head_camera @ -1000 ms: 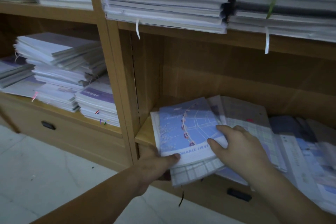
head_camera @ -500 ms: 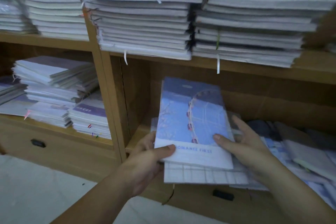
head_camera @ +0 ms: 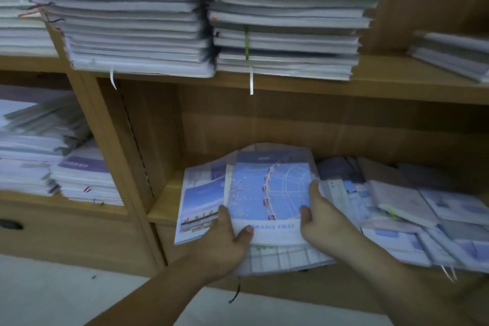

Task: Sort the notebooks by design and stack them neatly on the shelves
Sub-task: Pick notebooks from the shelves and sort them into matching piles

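The lower shelf [head_camera: 162, 206] is bounded on the left by an upright divider [head_camera: 116, 145] and above by the upper board [head_camera: 383, 90], on which two tall stacks [head_camera: 137, 29] [head_camera: 288, 26] are set side by side, their edges overhanging the front. A tall open gap is left between that board and the low pile below. A bare strip of shelf is seen between the divider and a sky-photo notebook [head_camera: 198, 201]. To the right, the shelf is crowded with spread, overlapping notebooks [head_camera: 397, 201] whose front edges jut past the shelf lip.

A blue Ferris-wheel notebook [head_camera: 267, 193] is held on top of the pile near the front edge, over a checked notebook [head_camera: 280, 259]. Its left edge is gripped by the left hand [head_camera: 227, 241], thumb pressed on the white band. Its right edge is gripped by the right hand [head_camera: 320, 222], thumb on the cover, fingers along the side.
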